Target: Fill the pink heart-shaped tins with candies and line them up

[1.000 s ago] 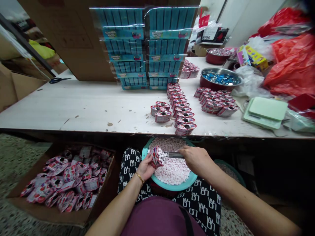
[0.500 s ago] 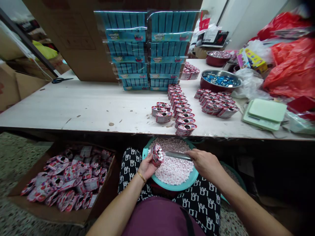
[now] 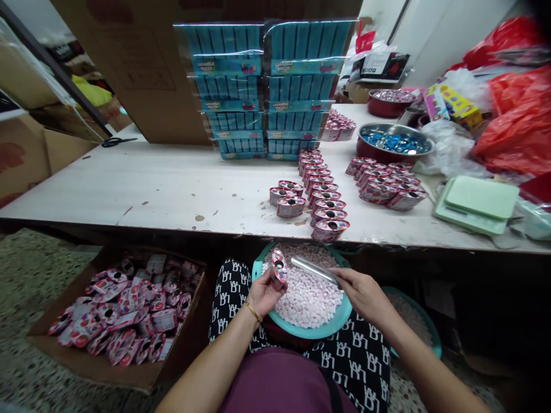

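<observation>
Over the lap sits a turquoise basin (image 3: 342, 312) full of small pale pink candies (image 3: 307, 301). My left hand (image 3: 264, 295) grips a small red and pink printed carton (image 3: 279, 267), tilted, with a round hole in its top that shows a few pale pieces inside. In my right hand (image 3: 359, 289) is a shiny metal scoop (image 3: 314, 268), shaped like a narrow tube or trough, its far end just right of the carton and apart from it. Beyond the hands, a row of similar cartons (image 3: 330, 229) stands on the white table (image 3: 172, 195), with several more (image 3: 291, 206) beside it.
A cardboard box (image 3: 142, 376) of loose cartons stands on the floor at left. Teal display packs (image 3: 241, 66) lean at the back. To the right are a metal bowl of blue-wrapped pieces (image 3: 396, 139), a pale green scale (image 3: 477, 201) and red plastic bags (image 3: 523, 123). Scissors (image 3: 118, 141) lie far left.
The carton has turned more upright, and the white pieces heaped at its opening have sunk inside. The scoop has drawn slightly away from it and tilted. The whole view has shifted a little.
</observation>
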Motion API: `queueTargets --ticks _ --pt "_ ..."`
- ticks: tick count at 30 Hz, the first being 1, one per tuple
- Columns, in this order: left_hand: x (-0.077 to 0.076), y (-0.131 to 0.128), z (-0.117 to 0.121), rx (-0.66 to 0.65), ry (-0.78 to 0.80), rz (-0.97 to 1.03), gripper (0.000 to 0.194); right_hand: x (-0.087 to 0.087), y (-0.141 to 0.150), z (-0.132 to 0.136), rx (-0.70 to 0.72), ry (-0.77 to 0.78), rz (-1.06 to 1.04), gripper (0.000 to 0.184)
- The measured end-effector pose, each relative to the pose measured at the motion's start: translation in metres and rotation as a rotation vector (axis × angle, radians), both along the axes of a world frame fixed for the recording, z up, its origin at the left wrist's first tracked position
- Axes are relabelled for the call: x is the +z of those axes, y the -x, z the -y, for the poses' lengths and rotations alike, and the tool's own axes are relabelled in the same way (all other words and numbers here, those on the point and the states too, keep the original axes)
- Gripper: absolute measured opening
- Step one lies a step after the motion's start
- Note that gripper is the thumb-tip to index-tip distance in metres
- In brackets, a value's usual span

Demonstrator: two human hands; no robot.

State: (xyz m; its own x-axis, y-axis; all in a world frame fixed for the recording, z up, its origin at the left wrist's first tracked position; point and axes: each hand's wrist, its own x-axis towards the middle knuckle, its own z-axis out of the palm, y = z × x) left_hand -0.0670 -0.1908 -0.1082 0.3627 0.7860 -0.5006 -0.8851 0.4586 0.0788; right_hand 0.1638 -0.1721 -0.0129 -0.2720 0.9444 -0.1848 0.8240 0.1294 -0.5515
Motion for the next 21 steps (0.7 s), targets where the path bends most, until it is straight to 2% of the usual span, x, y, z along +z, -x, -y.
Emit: queueTargets --ticks 2,4,8,12,15,21 --pt "0.0 0.001 -0.002 0.034 0.008 -0.025 0.017 0.001 0.011 -0.003 -0.042 0.03 -0.187 0.034" --pt "-0.001 0.001 -0.002 0.056 0.002 -0.046 0.017 0.001 0.027 -0.007 -0.08 0.054 -0.28 0.034" --pt "0.001 -0.003 -0.004 0.066 -0.082 -0.056 0.017 0.001 0.067 -0.01 -0.094 0.026 -0.31 0.032" --pt "0.014 -0.009 -0.01 0.114 -0.2 -0.018 0.02 0.007 0.1 -0.016 -0.07 -0.041 -0.267 0.022" --pt "0.023 -0.008 -0.018 0.153 -0.26 0.009 0.023 0.013 0.109 -0.028 -0.079 -0.092 -0.251 0.025" --pt "0.029 0.002 -0.032 0.19 -0.313 -0.026 0.025 0.024 0.106 -0.053 0.053 -0.172 -0.413 0.018"
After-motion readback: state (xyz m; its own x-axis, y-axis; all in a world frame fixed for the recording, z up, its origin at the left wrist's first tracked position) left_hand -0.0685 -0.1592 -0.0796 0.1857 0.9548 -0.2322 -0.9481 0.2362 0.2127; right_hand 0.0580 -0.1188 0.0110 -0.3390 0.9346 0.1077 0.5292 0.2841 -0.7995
